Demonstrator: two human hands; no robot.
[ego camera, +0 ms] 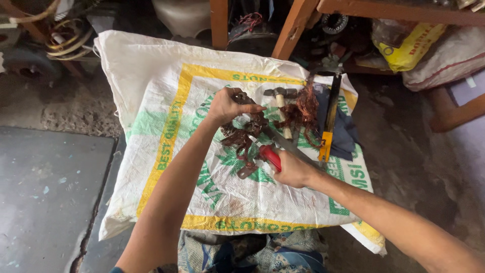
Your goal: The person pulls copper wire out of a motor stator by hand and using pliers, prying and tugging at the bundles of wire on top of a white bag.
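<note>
Meanwhile, on white printed sack point(166, 76): left hand point(226, 105) gripping copper-wire tangle point(247, 132), right hand point(290, 169) clenching red-handled pliers point(270, 156) beside hammer point(281, 103).

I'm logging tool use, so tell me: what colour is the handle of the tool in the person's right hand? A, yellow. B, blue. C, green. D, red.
D: the right hand closes around a red-handled tool over the white sack, while the left hand grips the brown wire bundle.
</note>
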